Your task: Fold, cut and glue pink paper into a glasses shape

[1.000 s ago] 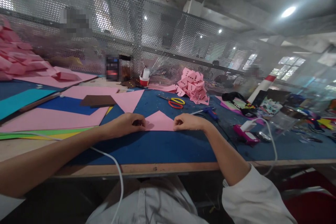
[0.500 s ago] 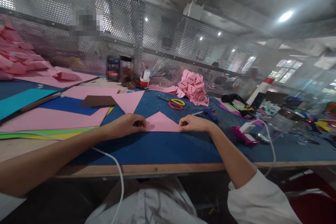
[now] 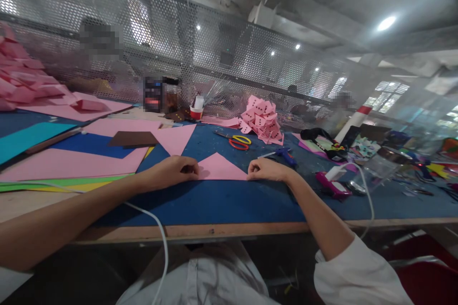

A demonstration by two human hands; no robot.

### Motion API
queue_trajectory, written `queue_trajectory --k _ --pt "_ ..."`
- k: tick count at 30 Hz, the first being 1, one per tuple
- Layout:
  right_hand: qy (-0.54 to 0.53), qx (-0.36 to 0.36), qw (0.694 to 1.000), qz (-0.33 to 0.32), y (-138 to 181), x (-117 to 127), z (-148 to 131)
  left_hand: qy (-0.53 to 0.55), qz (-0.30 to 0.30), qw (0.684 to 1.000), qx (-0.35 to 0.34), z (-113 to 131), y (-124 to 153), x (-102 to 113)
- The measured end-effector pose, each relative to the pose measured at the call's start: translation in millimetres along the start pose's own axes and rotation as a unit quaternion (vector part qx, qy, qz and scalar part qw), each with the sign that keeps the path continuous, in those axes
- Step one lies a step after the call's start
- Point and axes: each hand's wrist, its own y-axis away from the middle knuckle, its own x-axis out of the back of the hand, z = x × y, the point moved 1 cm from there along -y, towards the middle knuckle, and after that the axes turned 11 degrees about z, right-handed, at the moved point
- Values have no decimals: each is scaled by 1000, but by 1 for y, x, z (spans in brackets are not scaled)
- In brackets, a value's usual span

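A pink triangular sheet of paper lies on the blue table mat, its long edge toward me and its point away. My left hand pinches the sheet's left corner, the fingers curled against the thumb. At the right corner, my right hand is closed in a like pinch, its fingertips at the paper's tip. Both corners are partly hidden by the fingers. Scissors with red and yellow handles lie beyond the sheet. A blue glue gun rests just past my right hand.
A pink pile with dark dots stands at the back, near a red-and-white cup. Coloured sheets and a brown piece spread to the left. A white cable hangs over the front edge. A magenta device sits right.
My right hand has shifted slightly to the right along the paper's long edge, to its corner. My left hand stays nearly where it was. A person behind the mesh has moved a little.
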Motion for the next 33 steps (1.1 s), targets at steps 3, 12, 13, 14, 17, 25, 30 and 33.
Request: queue_trajectory --k 3,12,13,14,17,25,30,33 --pt "-11 -9 1000 6 -1 -1 2 -2 -2 1000 0 0 1 0" --pt "-38 7 999 -1 0 -2 7 4 27 995 -99 -1 3 -4" --pt "-41 9 999 0 0 -3 8 3 21 993 -113 0 3 -4" --pt "-42 10 999 1 0 -3 8 -3 14 992 -127 2 4 -4" --pt "-39 12 999 4 0 -3 9 -43 3 986 -161 6 6 -3" --pt "-41 13 999 -2 -1 -3 9 -136 20 966 -217 10 8 -3" --pt "-48 8 999 0 0 -3 9 -189 27 951 -243 12 10 -5" --pt "-45 11 999 -1 0 -3 9 -231 37 934 -272 18 13 -6"
